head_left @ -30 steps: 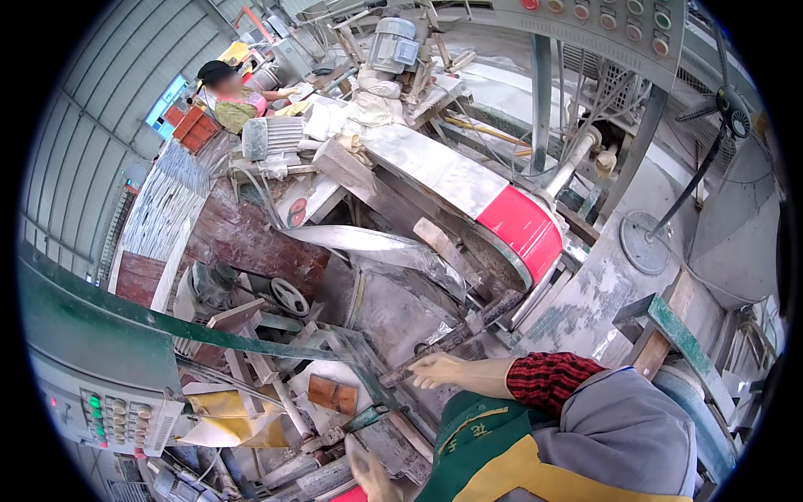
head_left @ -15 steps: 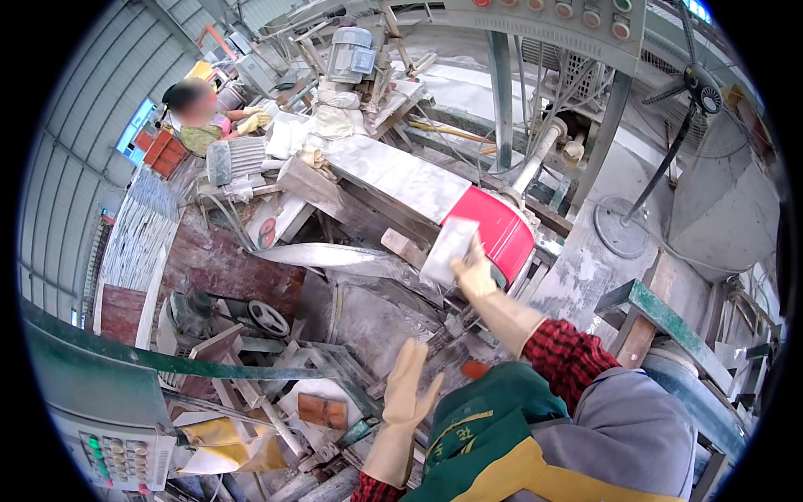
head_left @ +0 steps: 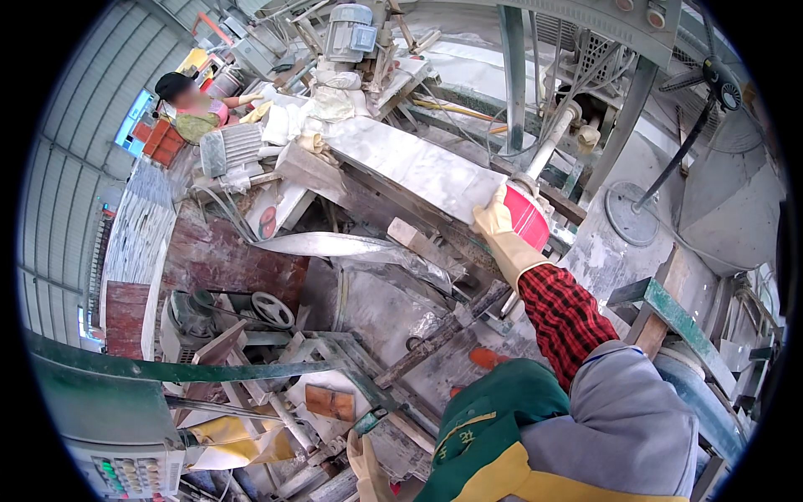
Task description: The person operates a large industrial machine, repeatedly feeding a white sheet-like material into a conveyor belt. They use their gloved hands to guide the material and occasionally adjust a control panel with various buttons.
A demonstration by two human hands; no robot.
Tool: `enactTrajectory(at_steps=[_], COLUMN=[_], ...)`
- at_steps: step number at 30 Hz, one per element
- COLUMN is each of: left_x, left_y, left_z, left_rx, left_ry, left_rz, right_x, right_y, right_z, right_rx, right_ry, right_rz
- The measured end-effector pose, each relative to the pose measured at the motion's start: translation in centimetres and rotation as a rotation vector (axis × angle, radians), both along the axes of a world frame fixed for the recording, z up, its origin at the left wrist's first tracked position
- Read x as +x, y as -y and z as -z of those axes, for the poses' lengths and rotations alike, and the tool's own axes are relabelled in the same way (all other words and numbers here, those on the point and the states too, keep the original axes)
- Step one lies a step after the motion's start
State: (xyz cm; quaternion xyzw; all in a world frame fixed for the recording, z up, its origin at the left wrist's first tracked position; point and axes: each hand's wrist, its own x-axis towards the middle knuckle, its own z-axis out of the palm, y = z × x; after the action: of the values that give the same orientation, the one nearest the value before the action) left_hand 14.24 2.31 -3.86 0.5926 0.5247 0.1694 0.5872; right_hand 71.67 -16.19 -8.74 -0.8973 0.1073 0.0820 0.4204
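Right hand (head_left: 499, 224): gloved, fingers over the near end of the belt (head_left: 418, 159); whether it grips anything, cannot tell.
Left hand (head_left: 366, 470): gloved, at the bottom edge, partly cut off; grip cannot be told.
Belt: pale top, red end (head_left: 529, 219) beside the right hand.
Brown block (head_left: 329, 402): near the left hand.

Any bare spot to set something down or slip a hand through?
Bare: a small red belt patch right of the right hand; floor between it and the fan base.
Crowded: the white stretch, apparently slabs; cloths beyond; around the left hand, bars and a brown block.
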Motion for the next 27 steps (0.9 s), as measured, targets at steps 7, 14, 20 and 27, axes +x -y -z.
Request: enactTrajectory(at_steps=[7, 14, 20, 27], left_x=[-1.6, -1.0, -8.2, -18.2], left_y=[-0.2, -0.5, -2.8, -6.5], left_z=[2.8, 0.8, 0.3, -1.0], left_rx=[-0.047, 0.027, 0.138, 0.558], left_ry=[-0.026, -0.073, 0.028, -0.657], left_rz=[0.112, 0.128, -0.136, -0.206], right_x=[1.2, -1.1, -1.4, -6.8], right_y=[1.9, 1.8, 2.5, 7.0], right_z=[-2.7, -0.7, 1.0, 0.0], right_rx=[0.255, 0.586, 1.637, 1.267], right_ry=[-0.371, 0.230, 0.007, -0.003], right_rz=[-0.246, 0.258, -0.082, 0.195])
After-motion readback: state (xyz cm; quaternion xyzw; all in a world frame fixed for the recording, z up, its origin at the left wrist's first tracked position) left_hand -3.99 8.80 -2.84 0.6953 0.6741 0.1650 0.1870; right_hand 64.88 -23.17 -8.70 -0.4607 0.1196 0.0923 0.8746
